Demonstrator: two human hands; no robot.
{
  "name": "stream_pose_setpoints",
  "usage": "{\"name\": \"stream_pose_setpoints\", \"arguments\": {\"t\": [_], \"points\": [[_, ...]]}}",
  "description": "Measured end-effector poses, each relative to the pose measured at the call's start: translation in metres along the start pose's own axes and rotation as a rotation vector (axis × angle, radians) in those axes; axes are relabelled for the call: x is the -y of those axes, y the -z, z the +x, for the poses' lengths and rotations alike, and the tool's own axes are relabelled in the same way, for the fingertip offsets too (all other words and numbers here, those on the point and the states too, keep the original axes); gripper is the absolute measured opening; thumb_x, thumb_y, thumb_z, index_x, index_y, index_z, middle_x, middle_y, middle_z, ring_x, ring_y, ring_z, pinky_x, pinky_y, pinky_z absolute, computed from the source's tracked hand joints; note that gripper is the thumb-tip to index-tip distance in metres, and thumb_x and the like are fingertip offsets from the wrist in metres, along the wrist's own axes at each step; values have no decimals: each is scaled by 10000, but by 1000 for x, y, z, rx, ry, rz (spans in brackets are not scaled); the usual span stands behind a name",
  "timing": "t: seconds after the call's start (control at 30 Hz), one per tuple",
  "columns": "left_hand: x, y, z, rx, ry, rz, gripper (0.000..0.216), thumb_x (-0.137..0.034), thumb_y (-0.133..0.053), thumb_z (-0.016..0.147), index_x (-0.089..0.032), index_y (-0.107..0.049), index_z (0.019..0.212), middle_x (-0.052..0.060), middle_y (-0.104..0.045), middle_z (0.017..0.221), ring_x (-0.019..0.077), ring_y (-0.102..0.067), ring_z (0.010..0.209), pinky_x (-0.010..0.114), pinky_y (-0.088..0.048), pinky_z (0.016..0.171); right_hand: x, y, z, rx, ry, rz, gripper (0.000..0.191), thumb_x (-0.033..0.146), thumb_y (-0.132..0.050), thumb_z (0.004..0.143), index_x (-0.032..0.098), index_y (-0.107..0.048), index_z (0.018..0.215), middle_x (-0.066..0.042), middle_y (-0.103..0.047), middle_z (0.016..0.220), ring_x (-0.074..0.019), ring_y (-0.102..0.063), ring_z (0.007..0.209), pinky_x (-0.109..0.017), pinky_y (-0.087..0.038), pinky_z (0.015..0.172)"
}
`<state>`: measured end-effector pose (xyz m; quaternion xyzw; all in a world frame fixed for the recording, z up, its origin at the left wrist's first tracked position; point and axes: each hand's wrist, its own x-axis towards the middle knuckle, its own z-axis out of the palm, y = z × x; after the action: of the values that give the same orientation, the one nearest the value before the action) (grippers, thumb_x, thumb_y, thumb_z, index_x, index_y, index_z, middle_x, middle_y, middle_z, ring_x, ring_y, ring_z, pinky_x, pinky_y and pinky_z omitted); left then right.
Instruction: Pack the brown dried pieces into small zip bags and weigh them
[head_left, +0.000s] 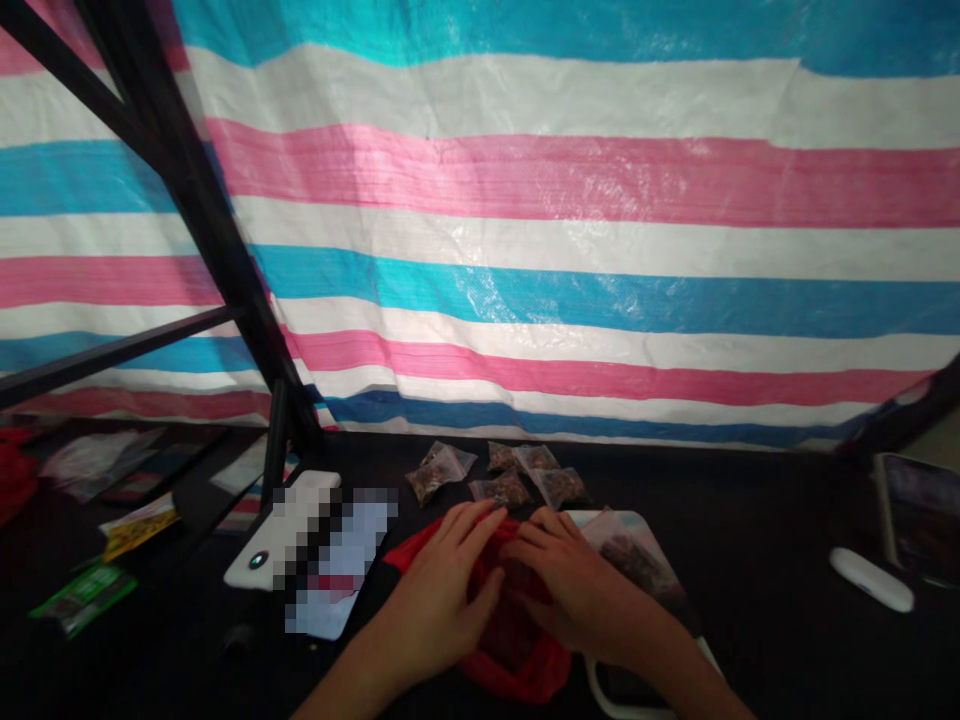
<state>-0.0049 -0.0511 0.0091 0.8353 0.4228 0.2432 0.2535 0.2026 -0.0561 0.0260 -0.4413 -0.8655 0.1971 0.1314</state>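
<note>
A red cloth-like bag [536,672] lies on the black table in front of me, its mouth facing up and its inside dark. My left hand [450,575] rests over its left side, fingers stretched towards the far rim and thumb apart. Over the right side, my right hand [574,580] has bent fingers at the rim, with the thumb lower and separate. What lies inside the bag is too dark to make out. Just beyond, several small clear zip bags [502,488] hold brown bits. A larger clear bag [630,555] of dark contents sits on a white-edged tray or scale [652,530] beside my right wrist.
To the left lie a white device [255,570], a phone-like slab [330,620], a yellow packet [141,527] and a green packet [84,597]. A white oblong case [871,580] and a propped screen [919,515] are at right. Striped sheeting [600,180] and a black frame [217,260] stand behind.
</note>
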Motion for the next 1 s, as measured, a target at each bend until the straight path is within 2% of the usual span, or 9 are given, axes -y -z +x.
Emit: {"name": "stream_pose_setpoints", "arguments": {"t": [0.07, 0.13, 0.27, 0.37, 0.53, 0.73, 0.8, 0.9, 1.0], "points": [[-5, 4, 1, -31, -81, -61, 528, -91, -506, 876, -278, -567, 1366, 57, -581, 1420, 203, -514, 1343, 399, -429, 1162, 3, 4, -2, 28, 20, 22, 378, 81, -600, 840, 287, -664, 1150, -3, -645, 1232, -228, -467, 1116, -385, -361, 1045], [-8, 2, -1, 39, -124, -91, 569, -88, -584, 816, -288, -572, 1349, 54, -587, 1407, 217, -532, 1320, 397, -438, 1155, 4, 7, -4, 70, 34, 38, 476, 27, -576, 791, 312, -680, 1158, 4, -649, 1231, -226, -466, 1100, -379, -370, 1030], [0, -17, -8, 192, -38, -45, 1048, -230, -830, 652, -312, -316, 1563, 82, -323, 1645, 342, -302, 1505, 543, -285, 1241, 3, 10, -5, 85, 38, 53, 584, -14, -544, 747, 321, -686, 1203, -10, -643, 1275, -235, -462, 1095, -395, -361, 1042], [7, -34, -9, 200, 64, 10, 1129, -260, -843, 656, -341, -223, 1596, 98, -282, 1664, 358, -267, 1522, 587, -261, 1233, 2, 8, -4, 70, 18, 47, 547, 34, -588, 785, 305, -662, 1253, -29, -660, 1204, -249, -466, 1094, -420, -362, 1042], [4, -48, -7, 70, 139, 27, 1090, -238, -795, 707, -352, -186, 1603, 126, -348, 1623, 371, -318, 1496, 630, -285, 1203, 0, 16, -1, 51, 15, 88, 493, 211, -761, 792, 304, -651, 1263, -22, -631, 1242, -251, -486, 1154, -427, -356, 1070], [-4, -45, -11, -162, 22, -59, 878, -232, -699, 811, -304, -259, 1568, 134, -380, 1573, 347, -353, 1462, 607, -350, 1182, -36, 48, -20, -204, -116, 36, 376, 292, -648, 907, 305, -619, 1281, -48, -625, 1300, -245, -529, 1222, -415, -359, 1086], [-7, -41, -13, -216, -62, -90, 783, -195, -671, 828, -303, -320, 1520, 131, -427, 1515, 317, -422, 1404, 554, -415, 1151, -52, 56, -32, -145, -248, -4, 383, 343, -642, 896, 282, -622, 1273, -66, -638, 1268, -266, -559, 1190, -419, -400, 1047], [-11, -37, -17, -320, -227, -97, 613, -147, -614, 862, -280, -406, 1423, 127, -488, 1393, 281, -483, 1303, 492, -475, 1083, -67, 60, -47, -86, -462, -82, 542, 399, -667, 847, 207, -569, 1345, -127, -637, 1257, -313, -579, 1172, -430, -437, 997], [-14, -39, -19, -474, -326, -91, 433, -78, -521, 891, -238, -489, 1292, 117, -536, 1226, 248, -521, 1170, 426, -505, 977, -69, 58, -52, -52, -536, -138, 547, 421, -670, 834, 194, -574, 1321, -140, -645, 1234, -325, -589, 1158, -430, -436, 980]]}}
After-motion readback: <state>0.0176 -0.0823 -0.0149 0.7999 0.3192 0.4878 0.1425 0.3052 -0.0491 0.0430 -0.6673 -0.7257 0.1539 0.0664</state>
